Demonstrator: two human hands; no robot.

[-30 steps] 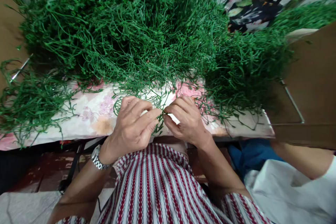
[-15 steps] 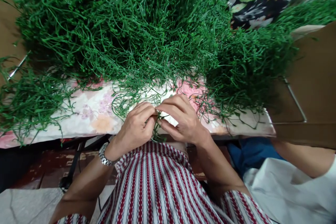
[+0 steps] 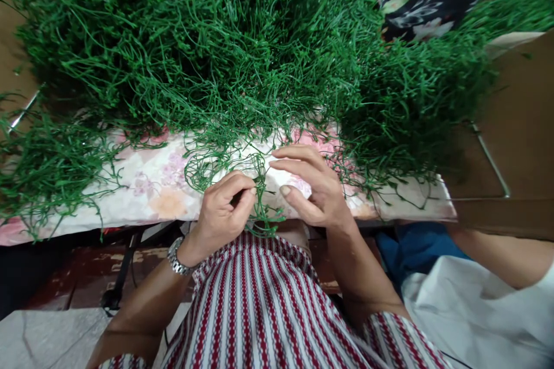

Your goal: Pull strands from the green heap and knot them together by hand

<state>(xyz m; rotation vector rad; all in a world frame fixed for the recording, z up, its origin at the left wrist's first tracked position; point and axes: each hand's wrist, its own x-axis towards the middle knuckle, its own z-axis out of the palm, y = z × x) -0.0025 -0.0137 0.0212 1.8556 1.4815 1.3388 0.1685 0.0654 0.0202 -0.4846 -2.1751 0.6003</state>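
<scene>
Pinched between thumb and curled fingers, a thin green plastic-looking stem (image 3: 262,207) is held by my left hand (image 3: 227,204), which wears a metal watch at the wrist. Branching tips of the stem dangle over the table's front edge, above my striped clothing. To its right, my right hand (image 3: 314,187) hovers with fingers and thumb apart, nothing visible between them. Loose green stems (image 3: 201,170) lie looped on the flowered cloth (image 3: 168,199) just beyond my left hand.
A large heap of green stems (image 3: 194,40) covers the back of the table. A smaller pile (image 3: 52,167) lies at left. Cardboard (image 3: 515,138) with a bent metal rod stands at right, beside a seated person's arm (image 3: 511,256). A flowered bag (image 3: 426,6) sits behind.
My right hand has let go and drawn away to the right, its fingers spreading. My left hand keeps its pinch, and the stem's branches now hang more in view.
</scene>
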